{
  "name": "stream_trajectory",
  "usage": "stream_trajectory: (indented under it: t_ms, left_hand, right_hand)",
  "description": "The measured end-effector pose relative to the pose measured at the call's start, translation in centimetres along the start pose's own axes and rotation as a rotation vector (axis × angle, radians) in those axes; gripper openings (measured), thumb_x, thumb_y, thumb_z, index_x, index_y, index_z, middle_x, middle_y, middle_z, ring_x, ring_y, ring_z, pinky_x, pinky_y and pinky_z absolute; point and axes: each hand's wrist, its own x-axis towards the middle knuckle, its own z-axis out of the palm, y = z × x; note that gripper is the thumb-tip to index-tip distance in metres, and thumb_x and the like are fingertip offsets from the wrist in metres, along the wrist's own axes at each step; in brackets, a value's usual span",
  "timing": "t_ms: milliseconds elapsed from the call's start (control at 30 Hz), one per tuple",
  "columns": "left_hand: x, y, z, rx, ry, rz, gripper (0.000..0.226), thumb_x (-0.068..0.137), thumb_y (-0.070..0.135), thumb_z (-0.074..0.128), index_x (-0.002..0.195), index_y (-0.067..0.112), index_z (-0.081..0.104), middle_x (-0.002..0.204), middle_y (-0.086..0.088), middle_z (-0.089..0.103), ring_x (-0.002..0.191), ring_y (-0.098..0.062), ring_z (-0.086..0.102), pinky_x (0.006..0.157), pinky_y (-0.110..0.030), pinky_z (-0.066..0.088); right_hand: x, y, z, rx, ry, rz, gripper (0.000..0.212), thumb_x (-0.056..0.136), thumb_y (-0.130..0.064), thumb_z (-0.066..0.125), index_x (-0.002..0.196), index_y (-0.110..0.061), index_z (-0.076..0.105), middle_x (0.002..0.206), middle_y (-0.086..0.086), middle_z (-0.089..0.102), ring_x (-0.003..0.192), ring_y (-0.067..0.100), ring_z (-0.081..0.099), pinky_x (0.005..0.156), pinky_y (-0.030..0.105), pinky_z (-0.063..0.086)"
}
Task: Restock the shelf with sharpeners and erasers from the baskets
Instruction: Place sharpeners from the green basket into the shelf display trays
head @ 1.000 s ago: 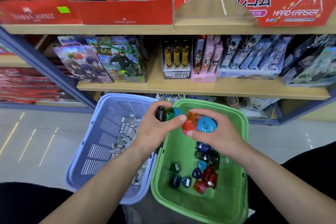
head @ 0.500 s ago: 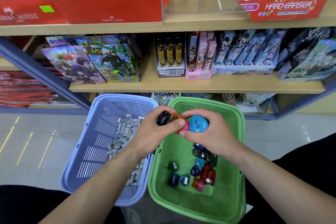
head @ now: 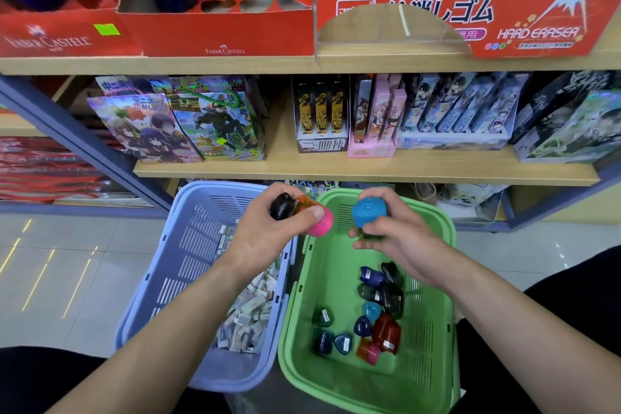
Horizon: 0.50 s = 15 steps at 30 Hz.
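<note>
Your left hand [head: 268, 239] hovers over the seam where the two baskets meet. Its fingers [head: 314, 212] are curled round two sharpeners at once: a black sharpener [head: 281, 207] at the back and a pink-and-orange sharpener [head: 321, 224] under your thumb. Your right hand [head: 396, 240] is just beside it, above the green basket [head: 329, 265], and pinches a blue-capped sharpener [head: 368, 212] whose green body shows between the fingertips. The two hands are near each other but apart.

A loose cluster of sharpeners [head: 379, 323] lies on the green basket's floor. The blue basket [head: 188, 262] touches it on the left and holds a heap of erasers [head: 245, 323]. On the top shelf [head: 201, 64] a red display box [head: 221, 30] carries two pink sharpeners and a dark blue one, with several open slots beside them. A clear Hard Eraser box [head: 537, 30] stands to its right.
</note>
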Motion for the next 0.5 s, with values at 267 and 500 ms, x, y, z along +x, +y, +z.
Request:
stream_trajectory:
  t_ms: [267, 500]
  left_hand:
    - [-0.7, 1.6, -2.4, -0.008, 0.041, 0.027, 0.023, 0.085, 0.024, 0.079, 0.099, 0.012, 0.065, 0.067, 0.012, 0.053, 0.046, 0.000, 0.046, 0.045, -0.013, 0.038]
    - [-1.0, 2.4, -3.6, -0.054, 0.102, 0.106, 0.036, 0.077, 0.033, 0.087, 0.097, 0.012, 0.065, 0.071, 0.008, 0.056, 0.052, -0.002, 0.048, 0.051, -0.011, 0.039]
  right_hand:
    - [-0.1, -2.7, 1.2, 0.088, -0.088, -0.022, 0.033, 0.101, -0.031, 0.045, 0.123, -0.014, 0.063, 0.103, 0.018, 0.069, 0.069, 0.020, 0.058, 0.063, 0.031, 0.046]
    - [0.5, -4.4, 3.8, 0.133, -0.125, -0.022, 0.033, 0.096, -0.009, 0.048, 0.120, -0.013, 0.070, 0.118, 0.020, 0.064, 0.078, 0.025, 0.066, 0.068, 0.034, 0.057]
